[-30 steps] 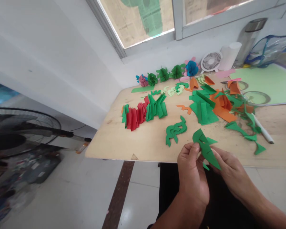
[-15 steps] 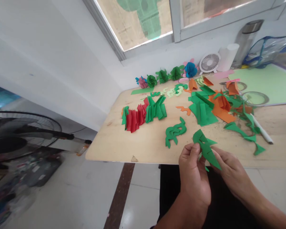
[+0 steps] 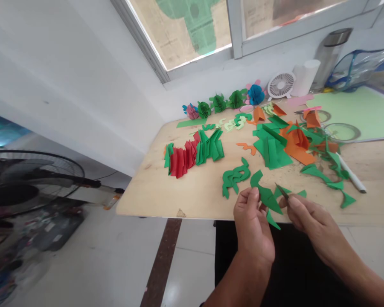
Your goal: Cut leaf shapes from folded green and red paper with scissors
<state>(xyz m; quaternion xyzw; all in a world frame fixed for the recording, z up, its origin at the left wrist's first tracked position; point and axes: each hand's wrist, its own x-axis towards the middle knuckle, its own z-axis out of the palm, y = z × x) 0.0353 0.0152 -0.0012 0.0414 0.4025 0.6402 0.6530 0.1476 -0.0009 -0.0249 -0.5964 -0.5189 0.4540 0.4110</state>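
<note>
Holding a green paper cutout (image 3: 266, 199) in the left hand (image 3: 253, 217), grip pinched tight between thumb and fingers, at the near edge of the table (image 3: 153, 187). Grasping dark-bladed scissors (image 3: 282, 192) in the right hand (image 3: 311, 215), grip closed, handles hidden, just right of the cutout. Cannot read the faint marks behind the window pane (image 3: 208, 32).

I see both bare hands low and right of centre in the frame, near each other but apart. The left hand (image 3: 254, 224) points up the picture, its thumb pinched against curled fingers. The right hand (image 3: 309, 213) tilts towards it, thumb forward, fingers bent. The left forearm (image 3: 241, 279) rises from the bottom edge; the right forearm (image 3: 355, 264) slants in from the lower right corner.
</note>
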